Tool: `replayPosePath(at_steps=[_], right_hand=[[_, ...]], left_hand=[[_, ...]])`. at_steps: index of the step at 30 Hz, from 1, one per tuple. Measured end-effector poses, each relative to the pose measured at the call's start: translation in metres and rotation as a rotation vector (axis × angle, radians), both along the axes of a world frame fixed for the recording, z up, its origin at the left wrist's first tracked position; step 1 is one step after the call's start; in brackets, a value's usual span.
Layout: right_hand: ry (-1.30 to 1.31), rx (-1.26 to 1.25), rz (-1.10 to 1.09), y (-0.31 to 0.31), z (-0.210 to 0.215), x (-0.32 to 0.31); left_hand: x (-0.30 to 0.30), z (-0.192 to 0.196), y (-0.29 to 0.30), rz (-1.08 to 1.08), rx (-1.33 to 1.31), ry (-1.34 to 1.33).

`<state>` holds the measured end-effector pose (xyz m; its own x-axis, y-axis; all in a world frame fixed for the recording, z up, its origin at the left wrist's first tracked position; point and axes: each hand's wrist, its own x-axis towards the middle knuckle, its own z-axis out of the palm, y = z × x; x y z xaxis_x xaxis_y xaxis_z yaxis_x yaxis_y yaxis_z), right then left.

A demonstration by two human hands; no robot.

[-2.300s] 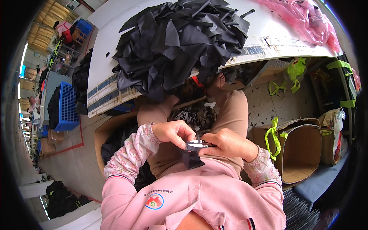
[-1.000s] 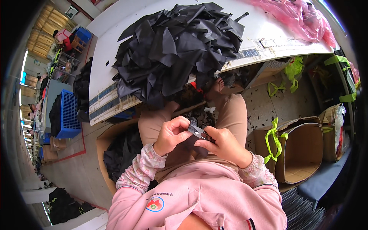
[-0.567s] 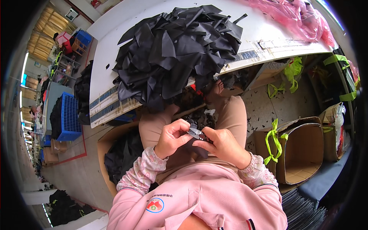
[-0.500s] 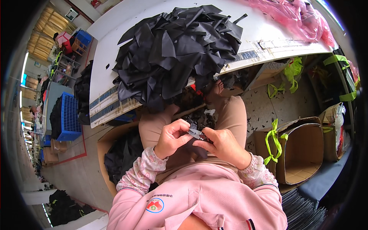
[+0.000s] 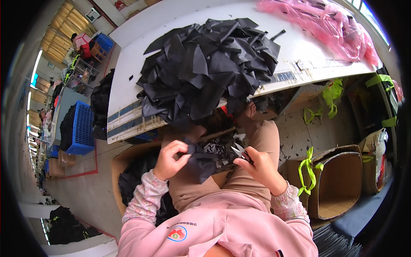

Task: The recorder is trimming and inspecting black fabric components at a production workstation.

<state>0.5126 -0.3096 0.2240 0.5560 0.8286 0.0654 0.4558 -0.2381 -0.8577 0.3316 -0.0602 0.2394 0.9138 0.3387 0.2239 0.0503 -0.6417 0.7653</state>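
And the snips (image 5: 238, 150) lose their handles inside the right hand (image 5: 262, 168)! Over at the left hand (image 5: 172, 160), fingertips cover 1 corner of the dark cloth piece (image 5: 200, 166), its lower outline blurring. The black pile (image 5: 209, 68) hides a stretch of the table (image 5: 125, 92)'s near edge, while the pink plastic (image 5: 321, 28) runs off the top! Far left, a co-worker (image 5: 82, 43) is too small to read.

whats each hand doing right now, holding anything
Left hand: closed, pinching a black fabric piece.
Right hand: closed around small snips, blades apart.
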Motion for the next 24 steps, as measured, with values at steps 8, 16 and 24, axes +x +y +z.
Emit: replayPosePath(at_steps=[8, 16, 24], right_hand=[[-0.044, -0.057, -0.071, 0.005, -0.040, 0.003], [-0.085, 0.023, -0.064, 0.019, -0.045, 0.002], [0.108, -0.016, 0.007, 0.014, -0.051, -0.023]], left_hand=[[-0.278, -0.135, 0.101, -0.273, 0.341, 1.520], [-0.124, -0.040, 0.083, -0.067, 0.058, 0.727], [0.141, 0.001, 0.088, 0.151, 0.625, -0.160]])
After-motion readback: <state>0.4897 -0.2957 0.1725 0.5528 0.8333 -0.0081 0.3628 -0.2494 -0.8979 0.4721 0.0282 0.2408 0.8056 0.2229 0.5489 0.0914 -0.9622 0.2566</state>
